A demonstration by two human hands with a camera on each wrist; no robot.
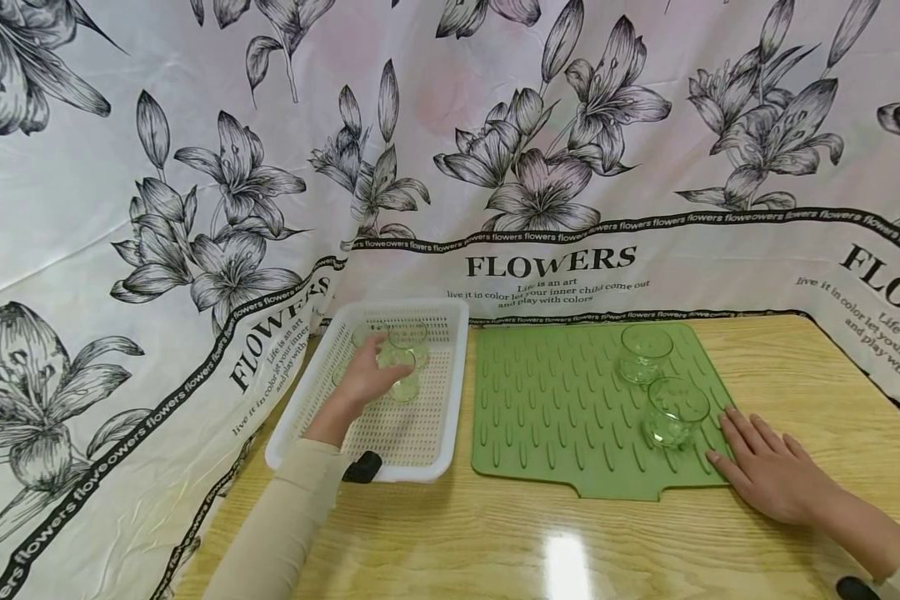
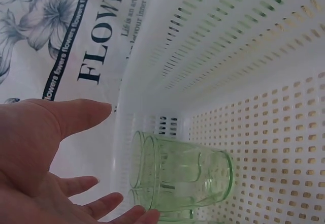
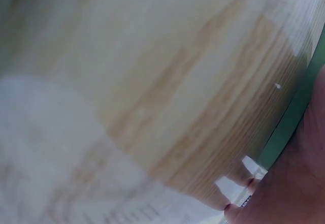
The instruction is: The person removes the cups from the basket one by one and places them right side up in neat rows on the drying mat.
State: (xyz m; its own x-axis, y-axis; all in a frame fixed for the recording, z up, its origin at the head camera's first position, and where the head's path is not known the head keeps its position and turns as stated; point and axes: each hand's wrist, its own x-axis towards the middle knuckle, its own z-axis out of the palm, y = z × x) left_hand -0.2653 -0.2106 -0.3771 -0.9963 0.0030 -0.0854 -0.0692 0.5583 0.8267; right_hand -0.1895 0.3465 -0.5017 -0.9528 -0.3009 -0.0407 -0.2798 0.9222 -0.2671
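My left hand (image 1: 366, 373) reaches into a white perforated plastic basket (image 1: 457, 392), its thumb and fingers spread beside several pale green glasses. In the left wrist view, a glass (image 2: 195, 176) stands close to the fingertips (image 2: 109, 203), with nothing gripped; other glasses overlap behind it. My right hand (image 1: 772, 471) rests flat on the table, its fingers along the right edge of a green ridged drying mat (image 1: 547, 408). Two clear green-tinted glasses stand on the mat's right side: a farther glass (image 1: 645, 358) and a nearer glass (image 1: 675, 417).
The basket stands on the wood-grain table (image 1: 480, 542), left of the mat, close to a floral curtain (image 1: 390, 275) that runs behind and along the left side. A black strap piece (image 1: 363, 467) shows at my left wrist, by the basket's front rim.
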